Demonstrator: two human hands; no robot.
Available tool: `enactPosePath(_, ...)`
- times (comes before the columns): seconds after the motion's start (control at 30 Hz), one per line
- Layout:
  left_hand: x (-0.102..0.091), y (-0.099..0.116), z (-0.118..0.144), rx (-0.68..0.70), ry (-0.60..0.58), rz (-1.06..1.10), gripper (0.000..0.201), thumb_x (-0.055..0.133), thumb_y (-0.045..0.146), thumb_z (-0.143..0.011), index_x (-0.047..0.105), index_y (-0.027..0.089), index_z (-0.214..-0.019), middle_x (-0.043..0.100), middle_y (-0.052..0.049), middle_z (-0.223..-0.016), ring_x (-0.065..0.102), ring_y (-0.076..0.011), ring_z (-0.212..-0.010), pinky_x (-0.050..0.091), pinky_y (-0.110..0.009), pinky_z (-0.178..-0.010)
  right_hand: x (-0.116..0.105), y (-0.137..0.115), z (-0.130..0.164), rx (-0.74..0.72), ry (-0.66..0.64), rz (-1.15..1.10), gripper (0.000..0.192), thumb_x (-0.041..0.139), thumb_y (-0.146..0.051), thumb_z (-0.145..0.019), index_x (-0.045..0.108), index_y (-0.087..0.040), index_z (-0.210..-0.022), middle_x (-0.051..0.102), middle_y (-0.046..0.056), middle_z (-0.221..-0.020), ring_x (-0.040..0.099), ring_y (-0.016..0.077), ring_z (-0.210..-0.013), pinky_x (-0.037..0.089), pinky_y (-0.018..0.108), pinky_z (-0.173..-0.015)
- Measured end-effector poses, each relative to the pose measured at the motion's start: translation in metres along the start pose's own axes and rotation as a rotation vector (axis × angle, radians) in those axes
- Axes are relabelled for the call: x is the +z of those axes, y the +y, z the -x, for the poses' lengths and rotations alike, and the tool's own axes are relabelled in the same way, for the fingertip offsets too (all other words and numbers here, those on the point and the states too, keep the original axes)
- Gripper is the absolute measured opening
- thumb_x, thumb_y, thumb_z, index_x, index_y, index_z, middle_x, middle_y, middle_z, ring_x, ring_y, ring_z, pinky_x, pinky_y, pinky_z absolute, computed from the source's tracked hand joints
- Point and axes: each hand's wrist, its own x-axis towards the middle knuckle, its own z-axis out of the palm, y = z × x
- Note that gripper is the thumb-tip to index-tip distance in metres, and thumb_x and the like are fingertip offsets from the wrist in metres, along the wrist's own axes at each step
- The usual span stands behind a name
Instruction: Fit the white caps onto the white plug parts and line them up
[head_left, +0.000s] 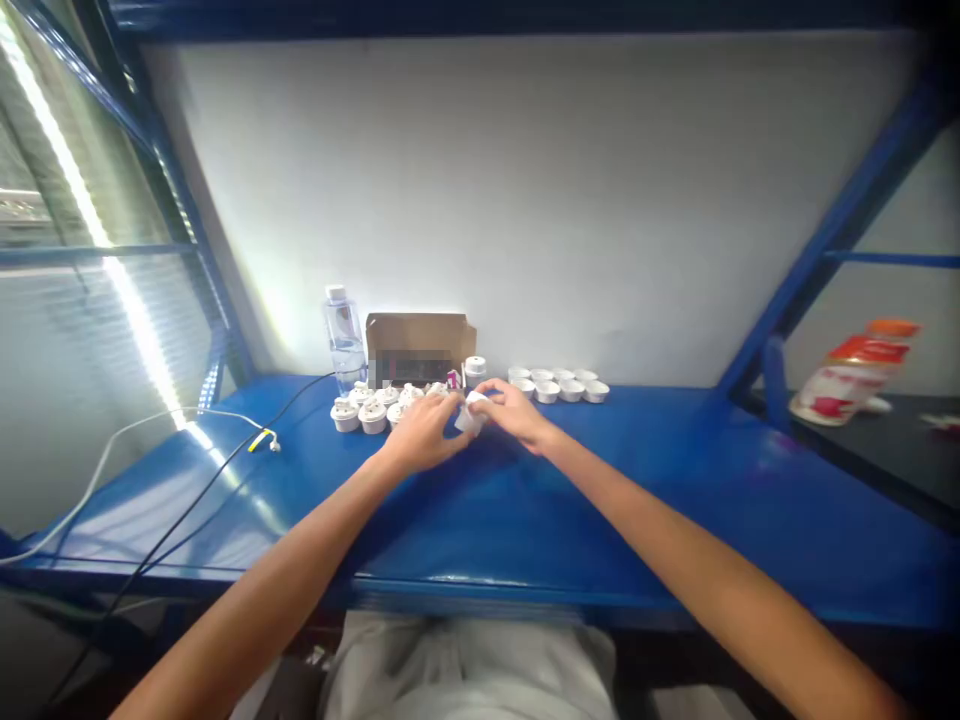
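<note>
A blue shelf [675, 500] spans the view, backed by a pale wall. At the back of the shelf, against the wall, stands an open cardboard box [420, 345], the landmark for the rest. Just to the left of the box stands a clear water bottle [343, 335]. To the right of the box lies a row of shallow white cups [559, 386], well clear of the hands. In front of the box and a little to its left sits a cluster of assembled white parts [367, 408], touching one another.

The left hand [424, 430] and right hand [514, 410] meet just in front of the box. Both close their fingers on one small white part [471, 412], pinched between them above the shelf surface. Its finer shape is too blurred to tell.
</note>
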Motion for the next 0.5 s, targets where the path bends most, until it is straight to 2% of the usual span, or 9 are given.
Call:
enactPosePath(0.1, -0.001, 0.007, 0.001, -0.022, 0.005, 0.207, 0.046, 0.056, 0.043, -0.091, 0.051, 0.021, -0.131, 0.067, -0.007, -0.099, 0.062, -0.0231, -0.085, 0.047, -0.036, -0.079, -0.002, 0.000, 0.004, 0.127, -0.098, -0.337, 0.026, 0.068, -0.043, -0.080, 0.063, -0.022, -0.095, 0.072, 0.002, -0.092, 0.070, 0.0197, -0.088, 0.058, 0.032, -0.078)
enactPosePath(0.2, 0.004, 0.008, 0.001, -0.126, 0.058, 0.466, 0.050, 0.053, 0.048, -0.093, 0.047, 0.021, -0.134, 0.065, -0.004, -0.087, 0.060, -0.0193, -0.075, 0.047, -0.033, -0.073, -0.001, -0.005, 0.008, 0.037, -0.143, -0.371, 0.031, 0.068, -0.046, -0.082, 0.063, -0.023, -0.102, 0.072, 0.004, -0.100, 0.070, 0.0219, -0.095, 0.059, 0.036, -0.085)
enactPosePath(0.3, 0.007, 0.004, -0.003, -0.316, 0.103, 0.841, 0.044, 0.046, 0.055, -0.095, 0.055, 0.018, -0.118, 0.060, -0.002, -0.080, 0.058, -0.0160, -0.069, 0.047, -0.030, -0.066, 0.001, -0.015, 0.018, -0.229, -0.081, -0.116, 0.039, 0.071, -0.041, -0.082, 0.059, -0.024, -0.115, 0.071, 0.005, -0.107, 0.069, 0.0239, -0.099, 0.057, 0.039, -0.088)
enactPosePath(0.4, 0.005, -0.002, -0.005, -0.424, 0.027, 1.138, 0.046, 0.050, 0.060, -0.092, 0.062, 0.015, -0.097, 0.059, -0.003, -0.079, 0.055, -0.0129, -0.066, 0.044, -0.026, -0.058, 0.003, -0.025, 0.029, -0.496, -0.094, 0.241, 0.038, 0.071, -0.033, -0.084, 0.059, -0.026, -0.119, 0.069, 0.006, -0.115, 0.067, 0.0259, -0.107, 0.052, 0.043, -0.097)
enactPosePath(0.5, 0.002, -0.006, -0.004, -0.508, -0.044, 1.312, 0.048, 0.059, 0.063, -0.085, 0.061, 0.015, -0.088, 0.056, 0.000, -0.071, 0.049, -0.0088, -0.057, 0.036, -0.022, -0.050, 0.006, -0.032, 0.037, -0.710, -0.179, 0.393, 0.033, 0.066, -0.024, -0.086, 0.061, -0.028, -0.118, 0.066, 0.006, -0.127, 0.060, 0.0268, -0.122, 0.045, 0.045, -0.108)
